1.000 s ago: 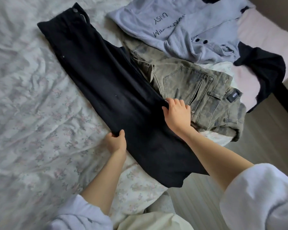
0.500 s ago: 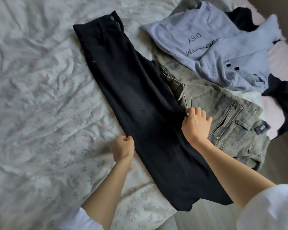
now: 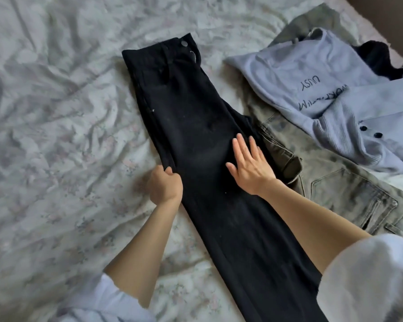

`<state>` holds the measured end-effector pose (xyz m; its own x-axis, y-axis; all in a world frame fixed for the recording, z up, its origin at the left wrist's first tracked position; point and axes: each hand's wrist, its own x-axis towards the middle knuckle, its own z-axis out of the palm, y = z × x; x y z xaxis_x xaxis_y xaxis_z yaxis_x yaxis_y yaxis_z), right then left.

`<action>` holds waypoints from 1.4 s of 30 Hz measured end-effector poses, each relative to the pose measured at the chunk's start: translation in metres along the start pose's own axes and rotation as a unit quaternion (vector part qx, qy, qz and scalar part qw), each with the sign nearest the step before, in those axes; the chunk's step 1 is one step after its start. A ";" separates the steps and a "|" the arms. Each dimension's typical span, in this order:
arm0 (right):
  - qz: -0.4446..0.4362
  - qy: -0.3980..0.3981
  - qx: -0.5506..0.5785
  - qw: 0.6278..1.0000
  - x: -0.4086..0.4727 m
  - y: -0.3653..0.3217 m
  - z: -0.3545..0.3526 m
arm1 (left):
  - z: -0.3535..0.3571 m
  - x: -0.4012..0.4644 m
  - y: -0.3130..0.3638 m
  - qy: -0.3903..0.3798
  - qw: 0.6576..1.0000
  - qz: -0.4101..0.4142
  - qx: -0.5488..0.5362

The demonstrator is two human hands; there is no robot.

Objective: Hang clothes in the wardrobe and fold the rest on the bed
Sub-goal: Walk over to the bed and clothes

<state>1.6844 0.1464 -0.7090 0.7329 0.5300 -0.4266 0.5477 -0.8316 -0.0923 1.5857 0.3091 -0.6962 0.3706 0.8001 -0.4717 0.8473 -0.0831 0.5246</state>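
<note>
Right hand (image 3: 249, 168) released, now flat on black trousers (image 3: 196, 126).

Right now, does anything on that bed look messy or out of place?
Only the heap to the right: grey-green jeans lie crumpled under a lilac sweatshirt. The black trousers lie flat.

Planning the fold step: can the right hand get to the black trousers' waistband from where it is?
Probably yes. The right hand lies flat on the black trousers, and the waistband lies uncovered further up the same garment, with nothing between. The left hand grips the near edge.
</note>
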 end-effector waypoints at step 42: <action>0.146 -0.049 0.816 0.558 0.138 -0.017 -0.153 | -0.061 0.132 0.128 -0.108 0.885 0.445 -0.080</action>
<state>1.8380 0.2589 -0.6290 0.6246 0.3878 -0.6778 -0.7443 0.0329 -0.6670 1.7201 0.4400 -0.6479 0.9429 0.3271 0.0637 0.1250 -0.5244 0.8422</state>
